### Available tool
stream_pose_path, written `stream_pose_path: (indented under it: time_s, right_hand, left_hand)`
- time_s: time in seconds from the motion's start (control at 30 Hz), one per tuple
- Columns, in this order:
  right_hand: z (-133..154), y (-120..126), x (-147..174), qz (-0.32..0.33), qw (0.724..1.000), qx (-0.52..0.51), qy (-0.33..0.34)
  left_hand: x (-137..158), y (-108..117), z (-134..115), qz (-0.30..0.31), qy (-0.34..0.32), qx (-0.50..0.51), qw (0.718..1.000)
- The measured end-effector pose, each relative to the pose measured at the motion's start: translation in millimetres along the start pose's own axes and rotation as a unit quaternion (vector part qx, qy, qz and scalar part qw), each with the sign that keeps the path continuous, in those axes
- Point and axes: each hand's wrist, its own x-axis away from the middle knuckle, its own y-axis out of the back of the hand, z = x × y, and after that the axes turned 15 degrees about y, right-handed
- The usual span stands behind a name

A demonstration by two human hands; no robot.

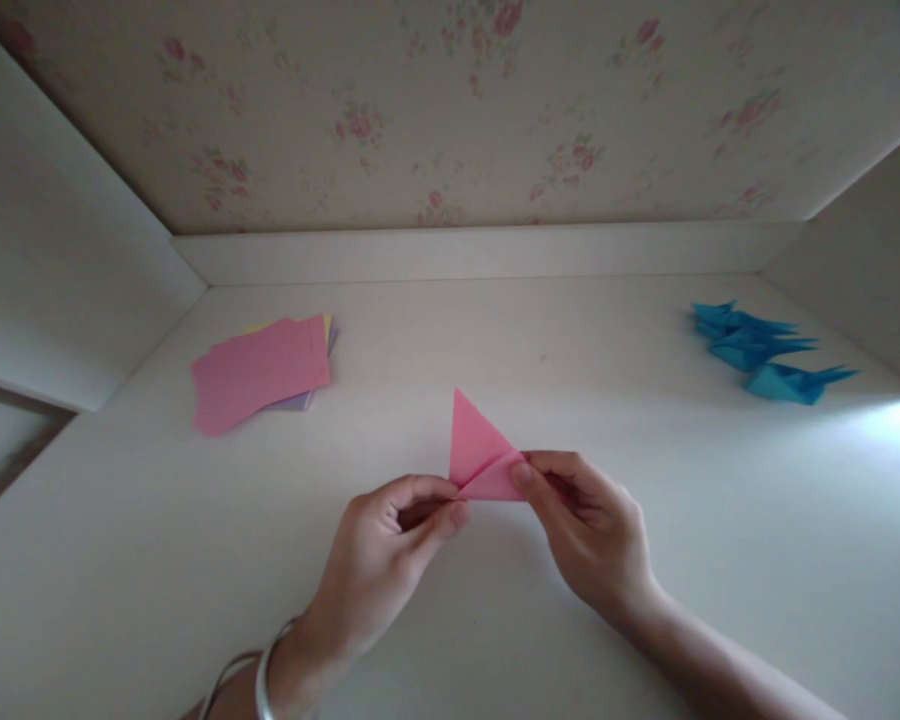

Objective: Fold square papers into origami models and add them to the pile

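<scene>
A pink sheet of origami paper [480, 445], folded into a pointed shape with a lower flap laid across it, is held between my two hands above the white table. My left hand [394, 545] pinches its lower left corner between thumb and fingers. At the right end of the flap, my right hand [589, 520] grips the paper, the thumb on top and the other fingers curled behind. One tip of the paper points away from me. The undersides of the folds are hidden.
A stack of coloured paper [262, 375], pink on top with yellow and purple edges showing, lies at the left. Several folded blue paper figures [750, 345] stand in a row at the far right. A low white ledge [487, 250] and a flowered wall close off the back.
</scene>
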Motion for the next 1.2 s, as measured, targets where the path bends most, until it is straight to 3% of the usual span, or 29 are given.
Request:
stream_pose_path:
  time_s: [0.17, 0.3, 0.47, 0.8, 0.93, 1.2]
  right_hand:
    - [-3.6, -0.8, 1.3, -0.021, 0.997, -0.033, 0.064]
    - [-5.6, -1.4, 1.8, 0.003, 0.994, -0.066, 0.083]
    - [-4.8, -1.6, 1.9, 0.02, 0.995, -0.091, 0.039]
    - [-4.0, -5.1, 0.9, -0.01, 0.994, -0.1, -0.03]
    - [-2.9, -6.3, -1.0, -0.056, 0.987, -0.14, -0.062]
    - [-0.7, -5.8, -4.0, -0.066, 0.987, -0.131, -0.071]
  left_hand:
    - [-1.3, -1.5, 1.2, -0.003, -0.011, 0.018, 1.0]
    - [-0.8, -0.3, -1.0, -0.019, -0.026, 0.013, 0.999]
    - [3.1, 1.2, -0.9, -0.047, -0.047, 0.006, 0.998]
    - [5.1, 0.2, 0.3, -0.01, -0.008, 0.073, 0.997]
    - [2.9, -2.7, -0.8, 0.012, 0.019, 0.128, 0.991]
    - [-2.1, -5.4, -2.2, 0.056, 0.094, 0.176, 0.978]
